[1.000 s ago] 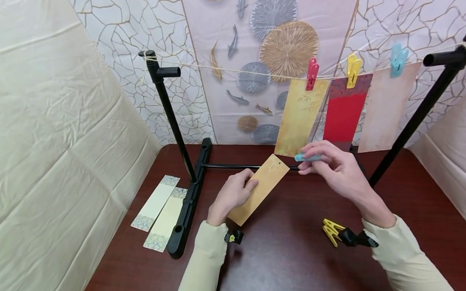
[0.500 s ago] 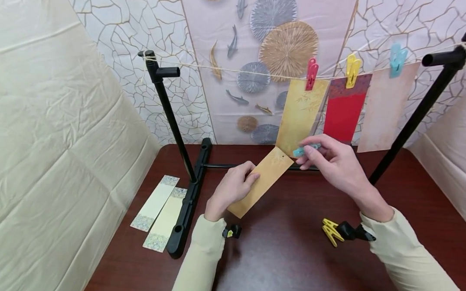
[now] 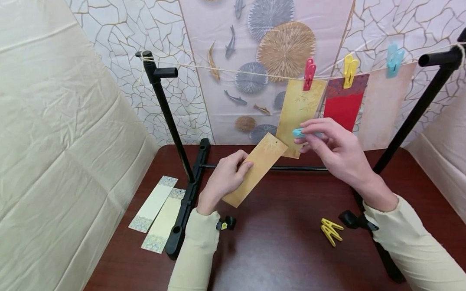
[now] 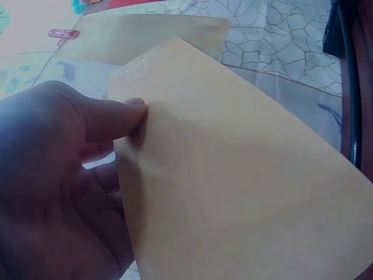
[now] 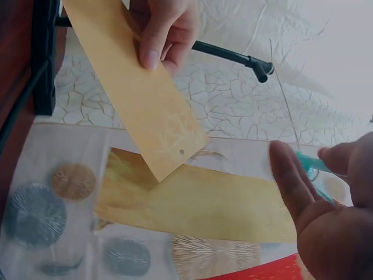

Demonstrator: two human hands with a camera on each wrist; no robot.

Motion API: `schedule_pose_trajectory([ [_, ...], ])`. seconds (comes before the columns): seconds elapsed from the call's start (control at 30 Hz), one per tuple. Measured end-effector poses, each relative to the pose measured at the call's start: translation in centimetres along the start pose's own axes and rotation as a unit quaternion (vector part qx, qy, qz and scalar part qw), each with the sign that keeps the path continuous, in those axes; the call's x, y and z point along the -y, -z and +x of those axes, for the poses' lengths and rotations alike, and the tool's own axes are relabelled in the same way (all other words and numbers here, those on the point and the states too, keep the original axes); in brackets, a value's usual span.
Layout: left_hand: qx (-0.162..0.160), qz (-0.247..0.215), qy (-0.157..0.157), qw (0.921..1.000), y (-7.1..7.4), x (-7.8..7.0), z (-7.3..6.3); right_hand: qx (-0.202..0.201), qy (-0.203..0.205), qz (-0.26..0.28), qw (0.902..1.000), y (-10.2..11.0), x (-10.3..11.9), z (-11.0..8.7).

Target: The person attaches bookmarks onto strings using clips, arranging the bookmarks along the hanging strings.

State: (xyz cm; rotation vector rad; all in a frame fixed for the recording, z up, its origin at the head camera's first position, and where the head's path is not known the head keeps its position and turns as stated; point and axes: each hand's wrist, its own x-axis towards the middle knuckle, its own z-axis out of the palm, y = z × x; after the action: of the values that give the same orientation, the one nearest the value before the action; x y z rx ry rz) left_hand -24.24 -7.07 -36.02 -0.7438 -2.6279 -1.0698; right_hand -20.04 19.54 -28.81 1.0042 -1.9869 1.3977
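A tan paper bookmark [image 3: 256, 169] with a small punched hole and a faint bamboo print is pinched at its left long edge by my left hand [image 3: 225, 176]. In the left wrist view the thumb lies over the face of the bookmark [image 4: 233, 157]. My right hand [image 3: 340, 154] holds a light blue clothespin [image 3: 298, 133] between thumb and fingers, just right of the bookmark's upper end and apart from it. Behind them a yellow bamboo-print card [image 3: 299, 112] hangs from a string [image 3: 249, 72] under a pink clothespin [image 3: 309, 74].
A red card [image 3: 344, 103] and a pale pink card [image 3: 387, 106] hang farther right on the string, under yellow and blue clothespins. Black stand posts [image 3: 169, 122] rise on both sides. Two floral-ended cards [image 3: 153, 204] lie at left; a yellow clothespin [image 3: 331, 231] lies on the table [image 3: 276, 252].
Both hands have risen toward the string, the bookmark and blue clothespin with them. The bookmark's upper end now overlaps the lower part of the hanging yellow card in view.
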Motion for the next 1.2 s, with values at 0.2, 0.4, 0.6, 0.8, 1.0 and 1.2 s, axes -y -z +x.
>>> schedule_pose_trajectory([
  [0.2, -0.044, -0.029, -0.018, 0.9984, 0.9, -0.7, 0.5, 0.026, 0.030, -0.142, 0.9890, 0.9, 1.0, 1.4],
  [0.4, -0.082, -0.036, -0.028, 0.9956, 1.5, -1.0, 1.1, 0.044, 0.083, -0.180, 0.9791, 1.3, 2.0, 3.1],
  [0.6, -0.086, -0.042, -0.049, 0.9942, 2.2, -1.5, 1.8, 0.040, 0.079, -0.203, 0.9751, 1.7, 2.9, 3.9],
  [0.8, -0.092, -0.056, -0.059, 0.9924, 3.0, -2.3, 2.7, 0.027, 0.092, -0.198, 0.9754, 2.1, 3.3, 4.6],
  [1.0, -0.108, -0.078, -0.061, 0.9892, 3.7, -3.1, 3.5, -0.012, 0.137, -0.184, 0.9732, 1.9, 3.6, 6.1],
  [1.2, -0.126, -0.091, -0.059, 0.9862, 4.0, -3.6, 3.9, -0.011, 0.140, -0.188, 0.9720, 1.9, 4.2, 7.5],
])
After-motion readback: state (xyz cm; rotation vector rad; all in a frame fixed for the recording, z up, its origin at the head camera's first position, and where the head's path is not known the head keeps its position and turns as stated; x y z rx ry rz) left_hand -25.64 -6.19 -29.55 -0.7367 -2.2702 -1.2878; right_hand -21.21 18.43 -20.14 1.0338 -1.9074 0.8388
